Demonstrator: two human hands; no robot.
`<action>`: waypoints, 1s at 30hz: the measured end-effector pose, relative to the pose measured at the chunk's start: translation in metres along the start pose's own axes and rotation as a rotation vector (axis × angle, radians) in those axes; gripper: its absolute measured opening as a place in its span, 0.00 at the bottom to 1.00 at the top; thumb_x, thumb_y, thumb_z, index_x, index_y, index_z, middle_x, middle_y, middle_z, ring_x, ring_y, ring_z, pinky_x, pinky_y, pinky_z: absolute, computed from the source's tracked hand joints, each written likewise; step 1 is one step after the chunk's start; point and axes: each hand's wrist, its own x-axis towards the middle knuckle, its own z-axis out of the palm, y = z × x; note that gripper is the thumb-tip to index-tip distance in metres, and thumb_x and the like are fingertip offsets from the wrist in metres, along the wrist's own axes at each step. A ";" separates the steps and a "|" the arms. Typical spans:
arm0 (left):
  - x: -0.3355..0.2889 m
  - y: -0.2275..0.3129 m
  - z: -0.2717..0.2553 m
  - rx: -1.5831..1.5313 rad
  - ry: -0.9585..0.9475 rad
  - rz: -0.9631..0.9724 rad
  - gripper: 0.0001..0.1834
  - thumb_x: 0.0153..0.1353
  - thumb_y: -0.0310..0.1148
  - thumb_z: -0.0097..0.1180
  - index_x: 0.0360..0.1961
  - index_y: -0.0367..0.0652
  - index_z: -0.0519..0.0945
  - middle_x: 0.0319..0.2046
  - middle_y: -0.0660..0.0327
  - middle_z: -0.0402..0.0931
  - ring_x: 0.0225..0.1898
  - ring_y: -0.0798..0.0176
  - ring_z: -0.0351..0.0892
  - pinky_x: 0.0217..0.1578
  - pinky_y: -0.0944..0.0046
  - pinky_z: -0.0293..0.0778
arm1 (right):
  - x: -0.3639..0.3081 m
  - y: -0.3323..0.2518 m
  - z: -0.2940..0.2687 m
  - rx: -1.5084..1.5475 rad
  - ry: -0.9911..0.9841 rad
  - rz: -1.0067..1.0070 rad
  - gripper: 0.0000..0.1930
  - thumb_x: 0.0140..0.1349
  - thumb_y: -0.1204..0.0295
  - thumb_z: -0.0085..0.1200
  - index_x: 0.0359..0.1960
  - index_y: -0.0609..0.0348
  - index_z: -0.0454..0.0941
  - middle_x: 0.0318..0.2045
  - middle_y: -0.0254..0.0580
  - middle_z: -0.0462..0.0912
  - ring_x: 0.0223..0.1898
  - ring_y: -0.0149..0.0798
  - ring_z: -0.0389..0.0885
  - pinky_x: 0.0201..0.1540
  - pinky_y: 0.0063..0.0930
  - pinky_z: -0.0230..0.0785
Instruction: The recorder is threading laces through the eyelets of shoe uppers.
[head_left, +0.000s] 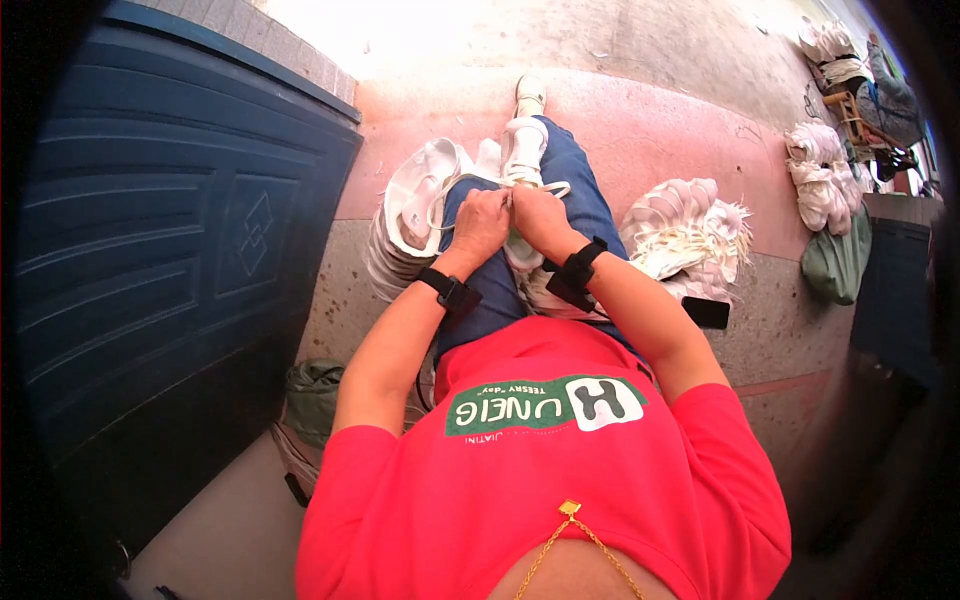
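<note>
Both my hands meet over my lap, close together, with fingers pinched. My left hand is closed on a cream shoelace whose loops stick out on both sides. My right hand is closed beside it on the same lace. Under and just beyond my fingers lies a white shoe upper on my jeans. The fingertips are partly hidden, so the exact grip on the lace does not show. Left of my left hand, a stack of white shoe uppers leans against my leg.
On the floor at my right sits a bundle of laced white uppers, with a black phone near it. More white bundles and a green sack stand farther right. A dark blue door closes off the left side.
</note>
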 end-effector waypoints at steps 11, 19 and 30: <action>0.047 0.000 -0.029 0.458 -0.212 -0.178 0.09 0.51 0.27 0.43 0.33 0.41 0.74 0.24 0.46 0.74 0.28 0.46 0.76 0.30 0.52 0.72 | 0.004 0.015 -0.045 0.338 -0.540 0.071 0.06 0.52 0.73 0.44 0.27 0.62 0.71 0.18 0.49 0.75 0.19 0.42 0.77 0.19 0.32 0.68; 0.031 -0.001 -0.013 0.114 0.094 -0.336 0.09 0.51 0.29 0.42 0.29 0.38 0.73 0.22 0.42 0.73 0.28 0.40 0.74 0.30 0.50 0.70 | -0.074 -0.029 -0.215 1.344 -0.324 0.124 0.09 0.60 0.65 0.46 0.33 0.58 0.68 0.14 0.24 0.61 0.15 0.19 0.59 0.17 0.14 0.53; 0.031 0.011 -0.019 -0.278 -0.215 -0.410 0.11 0.50 0.32 0.50 0.32 0.36 0.75 0.24 0.53 0.75 0.27 0.55 0.75 0.32 0.60 0.70 | -0.099 -0.034 -0.241 1.446 0.037 -0.086 0.08 0.61 0.69 0.45 0.36 0.61 0.70 0.16 0.24 0.62 0.16 0.18 0.56 0.19 0.12 0.48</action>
